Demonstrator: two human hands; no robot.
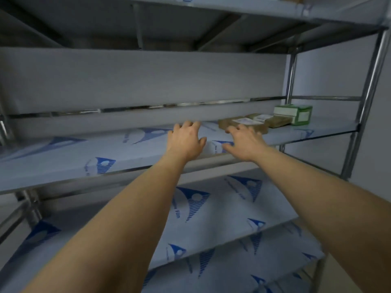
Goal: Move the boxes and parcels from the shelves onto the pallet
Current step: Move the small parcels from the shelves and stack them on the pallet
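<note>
**On the middle shelf: two hands, three parcels**

Item 1. Shelving rack [369, 98], chrome posts, several tiers, each lined with white film printed with blue triangular logos. All places below are given relative to the middle shelf [88, 153], the tier at hand level.

Item 2. Lower shelf [211, 210], directly beneath the middle shelf, same printed film; further tiers under it, partly seen.

Item 3. Upper shelf [232, 9], above the middle shelf; its underside and braces show.

Item 4. Left hand [185, 142], bare forearm reaching in from below, hovering over the centre of the middle shelf. Fingers spread and loosely bent, holding nothing.

Item 5. Right hand [245, 141], just beside the left hand, over the middle shelf right of centre. Fingers spread and fairly straight, holding nothing; fingertips lie at the near edge of the flat brown parcel, contact cannot be told because of blur.

Item 6. Flat brown parcel [243, 123], lying on the middle shelf right of centre, white label on top.

Item 7. Second brown parcel [273, 120], lying flat on the middle shelf, touching the first parcel's far right side, also labelled.

Item 8. Green and white box [294, 113], standing at the right rear end of the middle shelf, just beside the second brown parcel.
</note>
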